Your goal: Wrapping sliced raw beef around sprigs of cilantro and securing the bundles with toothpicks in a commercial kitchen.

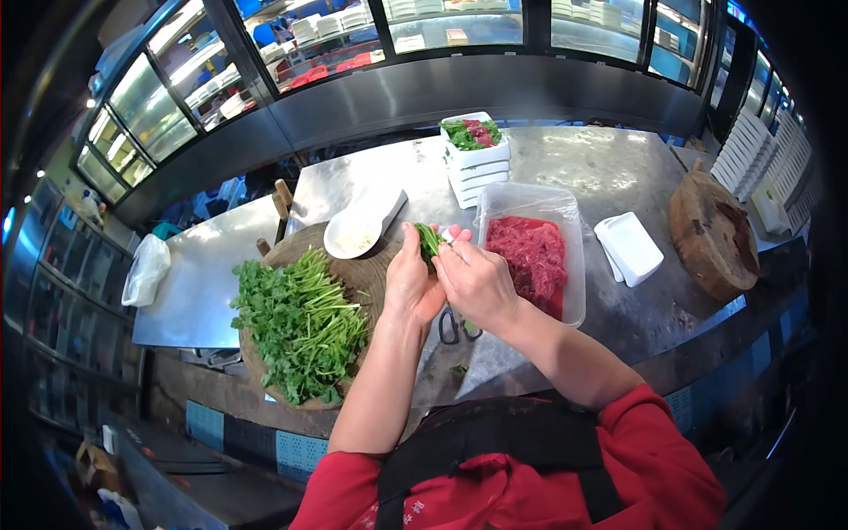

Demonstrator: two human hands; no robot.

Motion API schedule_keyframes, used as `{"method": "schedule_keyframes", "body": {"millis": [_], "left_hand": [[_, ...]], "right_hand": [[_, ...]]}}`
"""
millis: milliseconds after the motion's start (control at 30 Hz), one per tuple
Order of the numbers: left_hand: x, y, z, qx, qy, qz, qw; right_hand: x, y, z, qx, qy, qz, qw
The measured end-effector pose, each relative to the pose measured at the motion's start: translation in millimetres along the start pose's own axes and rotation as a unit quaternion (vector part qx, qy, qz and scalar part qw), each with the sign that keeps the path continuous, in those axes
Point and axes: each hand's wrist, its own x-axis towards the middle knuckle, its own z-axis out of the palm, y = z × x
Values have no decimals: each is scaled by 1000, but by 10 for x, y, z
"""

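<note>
A small bunch of green coriander (428,242) is between my two hands, above the front of the steel table. My left hand (411,278) grips it with the thumb raised. The fingertips of my right hand (478,275) pinch the bunch from the other side; something small and white shows near them, too small to name. Below my hands lie dark-handled scissors (448,328), partly hidden. To the left, a heap of coriander (298,324) covers much of a round wooden chopping block (298,242). Right of my hands stands a clear plastic tub (575,265) of sliced raw red meat (533,255).
A white scale (354,233) with a dish sits on the block's back edge. Stacked white trays (478,173) at the back hold meat and greens on top. White trays (629,248) and a second chopping block (702,232) stand right. A white plastic bag (147,268) lies far left.
</note>
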Motion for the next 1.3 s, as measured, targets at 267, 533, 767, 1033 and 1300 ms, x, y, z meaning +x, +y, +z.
{"method": "schedule_keyframes", "body": {"millis": [267,533,767,1033,1300], "left_hand": [[92,67,-284,6,-48,0,999],[75,68,-223,7,-107,24,994],[20,-160,-353,328,-29,139,934],[-260,-376,-578,707,-157,184,665],[-505,-554,-717,769,-216,121,589]], "right_hand": [[179,132,-312,192,-97,210,954],[-259,116,-142,645,-154,417,621],[-459,-9,-64,434,-106,512,734],[-866,101,7,608,-114,512,595],[-1027,136,-125,654,-133,615,419]]}}
